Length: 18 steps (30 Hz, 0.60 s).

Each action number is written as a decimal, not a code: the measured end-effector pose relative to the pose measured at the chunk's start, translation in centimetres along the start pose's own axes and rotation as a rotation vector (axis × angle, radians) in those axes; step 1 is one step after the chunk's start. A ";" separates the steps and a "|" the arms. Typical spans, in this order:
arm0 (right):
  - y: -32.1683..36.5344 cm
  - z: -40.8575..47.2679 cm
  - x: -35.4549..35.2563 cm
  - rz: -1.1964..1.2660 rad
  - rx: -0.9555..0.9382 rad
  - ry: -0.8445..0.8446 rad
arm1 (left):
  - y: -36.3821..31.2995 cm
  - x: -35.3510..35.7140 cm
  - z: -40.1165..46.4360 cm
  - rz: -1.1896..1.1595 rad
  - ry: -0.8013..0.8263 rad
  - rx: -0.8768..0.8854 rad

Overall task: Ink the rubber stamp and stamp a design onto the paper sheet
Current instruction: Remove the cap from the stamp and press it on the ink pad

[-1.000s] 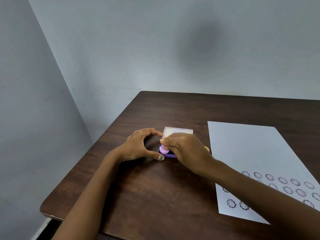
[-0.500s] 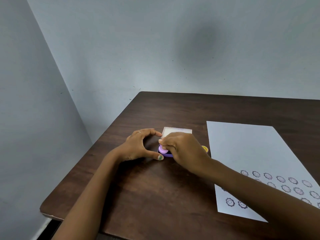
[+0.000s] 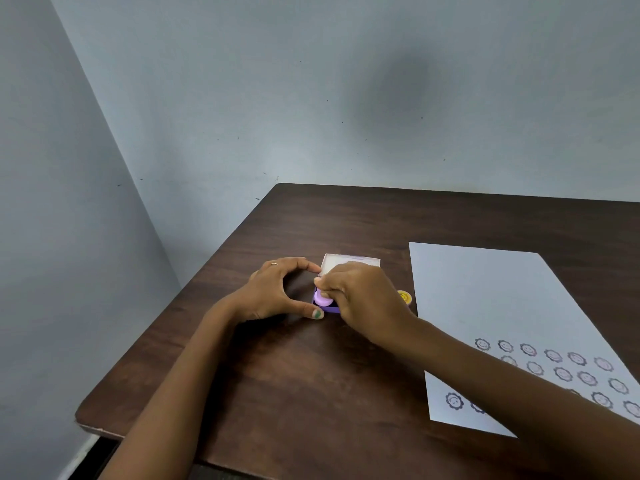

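Observation:
A small lilac round stamp [image 3: 324, 300] rests down on the purple ink pad [image 3: 331, 309], pinched by the fingers of my right hand [image 3: 363, 299]. The pad's white lid [image 3: 349, 263] stands open behind it. My left hand [image 3: 277, 292] braces the pad from the left, thumb at its front corner and forefinger at the lid. The white paper sheet [image 3: 491, 306] lies to the right, with rows of round flower-face prints [image 3: 554, 372] near its front edge. My right hand covers most of the pad.
A yellow round cap or stamp [image 3: 404, 297] lies between the pad and the paper. The dark wooden table [image 3: 294, 375] stands in a corner of grey walls; its left edge and front-left corner are close to my left arm.
The stamp has shifted slightly on the ink pad under my right fingers. Both hands stay in nearly the same place; the view has drifted a little.

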State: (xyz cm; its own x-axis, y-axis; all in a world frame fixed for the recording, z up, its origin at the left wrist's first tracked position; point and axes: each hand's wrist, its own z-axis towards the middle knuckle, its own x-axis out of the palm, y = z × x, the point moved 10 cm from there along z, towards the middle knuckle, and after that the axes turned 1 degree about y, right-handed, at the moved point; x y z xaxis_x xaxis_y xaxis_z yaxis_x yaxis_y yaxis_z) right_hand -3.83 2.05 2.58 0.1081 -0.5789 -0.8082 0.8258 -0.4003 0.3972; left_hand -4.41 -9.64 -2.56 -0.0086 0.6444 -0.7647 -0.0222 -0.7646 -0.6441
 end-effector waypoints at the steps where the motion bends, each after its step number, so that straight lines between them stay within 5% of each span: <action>1: 0.1 0.0 0.0 -0.009 -0.015 0.008 | 0.0 0.0 0.0 -0.003 -0.002 0.003; 18: -0.7 0.3 -0.5 0.077 0.067 -0.008 | 0.3 0.1 0.1 -0.012 -0.001 0.018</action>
State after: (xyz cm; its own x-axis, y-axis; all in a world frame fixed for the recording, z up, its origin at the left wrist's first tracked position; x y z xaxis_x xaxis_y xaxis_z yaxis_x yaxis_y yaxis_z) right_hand -4.68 2.41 2.85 0.1651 -0.6155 -0.7707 0.7765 -0.4006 0.4863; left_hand -4.56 -9.78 -2.80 -0.0096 0.6532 -0.7571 -0.0408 -0.7568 -0.6524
